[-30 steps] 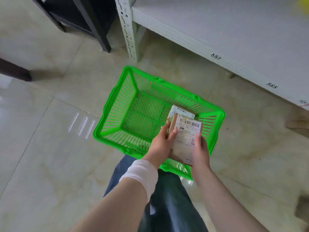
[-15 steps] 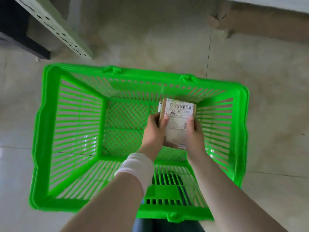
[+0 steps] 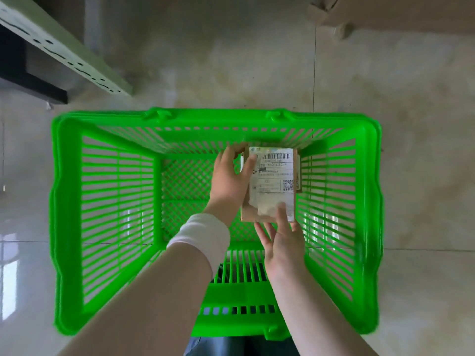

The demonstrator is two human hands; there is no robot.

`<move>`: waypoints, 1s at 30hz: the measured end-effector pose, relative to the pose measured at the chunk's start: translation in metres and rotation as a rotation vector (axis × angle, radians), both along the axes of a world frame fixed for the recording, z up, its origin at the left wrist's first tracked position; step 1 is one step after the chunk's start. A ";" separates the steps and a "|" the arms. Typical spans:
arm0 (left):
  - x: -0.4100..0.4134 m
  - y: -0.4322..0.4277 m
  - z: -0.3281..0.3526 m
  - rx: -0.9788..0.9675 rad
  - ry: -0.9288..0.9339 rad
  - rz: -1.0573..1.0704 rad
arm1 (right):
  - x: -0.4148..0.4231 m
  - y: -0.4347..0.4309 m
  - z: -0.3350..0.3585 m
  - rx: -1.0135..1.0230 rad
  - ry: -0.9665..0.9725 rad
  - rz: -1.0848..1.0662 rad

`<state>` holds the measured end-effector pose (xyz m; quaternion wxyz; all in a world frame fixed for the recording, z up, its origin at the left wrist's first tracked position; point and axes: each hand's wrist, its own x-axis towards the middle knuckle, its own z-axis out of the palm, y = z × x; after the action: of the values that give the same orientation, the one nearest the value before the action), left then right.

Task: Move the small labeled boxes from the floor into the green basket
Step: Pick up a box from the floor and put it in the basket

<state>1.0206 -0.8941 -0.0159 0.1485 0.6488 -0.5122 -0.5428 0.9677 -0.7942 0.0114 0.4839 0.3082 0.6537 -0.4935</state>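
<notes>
Green plastic fills most of the view: the green basket (image 3: 66,201) stands on the pale tiled floor (image 3: 231,60), seen from straight above, with slotted walls and a lattice bottom. Both arms reach down into it from the near side.

A small labeled box (image 3: 272,186) of brown cardboard is inside the basket, in its far right part, close to the far wall and to the right wall. Its white shipping label faces up, with a barcode at the far end and a square code at the right side. I cannot tell if the box already rests on the lattice bottom or is held a little above it. A thin edge of something shows just beyond its right side, but it is too much hidden to say what it is.

The left hand (image 3: 228,183) is at the left side of the box. Its thumb lies on the far left corner of the label and the other fingers curl around the left edge, so this hand has a grip on the box. A white wristband (image 3: 203,240) is around the left wrist.

The right hand (image 3: 285,242) is at the near end of the box. Its fingers are spread and nearly straight; one fingertip (image 3: 281,209) lies on the near part of the label, and the others pass under the near edge. This hand looks loose, not closed around the box.

At the far left, a pale perforated shelf post (image 3: 64,57) comes down to the floor.
</notes>
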 end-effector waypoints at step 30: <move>-0.001 0.044 0.042 0.265 -0.109 0.135 | -0.089 -0.057 0.016 0.152 0.595 1.048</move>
<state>1.0197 -0.8504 0.0263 0.0696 0.7242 -0.3987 -0.5584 0.8785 -0.8508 0.0270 0.4357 -0.1723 0.8589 -0.2066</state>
